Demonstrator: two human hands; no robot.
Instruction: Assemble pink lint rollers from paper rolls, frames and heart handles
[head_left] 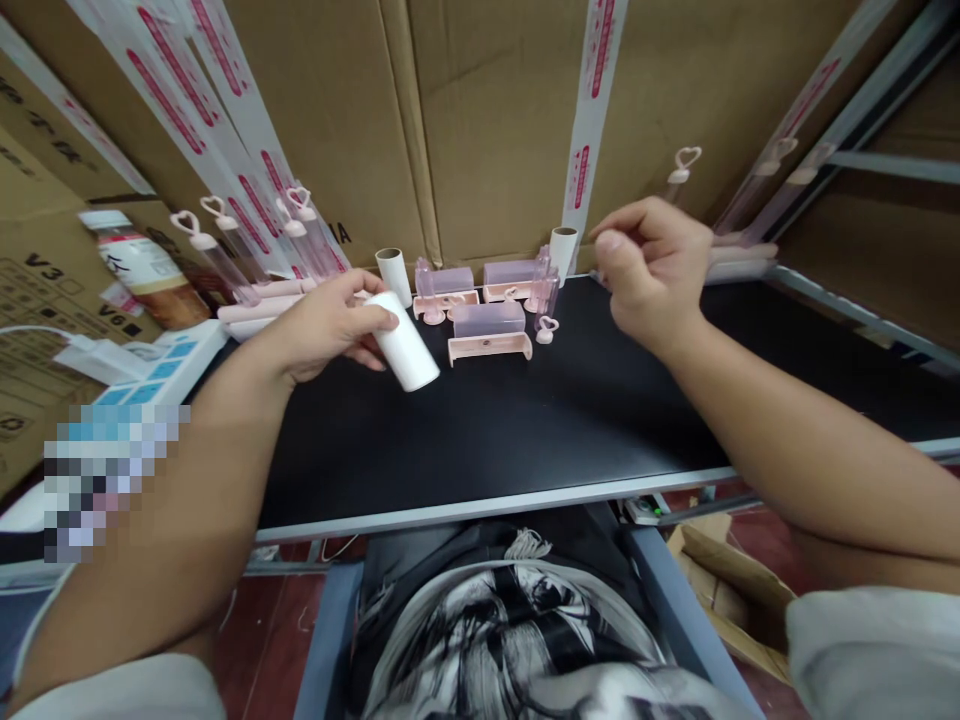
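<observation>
My left hand (337, 325) grips a plain white roll (406, 343), tilted above the black tabletop, with the thumb across its upper end. My right hand (656, 270) is raised over the right part of the table, its fingers curled in and nothing showing between them. Between the hands, toward the back, lie pink trays (490, 347) with translucent purple covers (489, 320). Beside them stand small purple tubes (547, 292), and a pink heart-shaped handle (548, 328) shows at the front right one. Two more hollow white rolls, one at left (393, 277) and one at right (562, 254), stand upright behind.
Purple tubes with heart-shaped tops stand on pink bases at left (259, 310) and right (742, 262). A drink bottle (146, 268) and a power strip (169, 365) are at far left. Cardboard (495, 130) walls the back; an open carton (731, 595) sits below right.
</observation>
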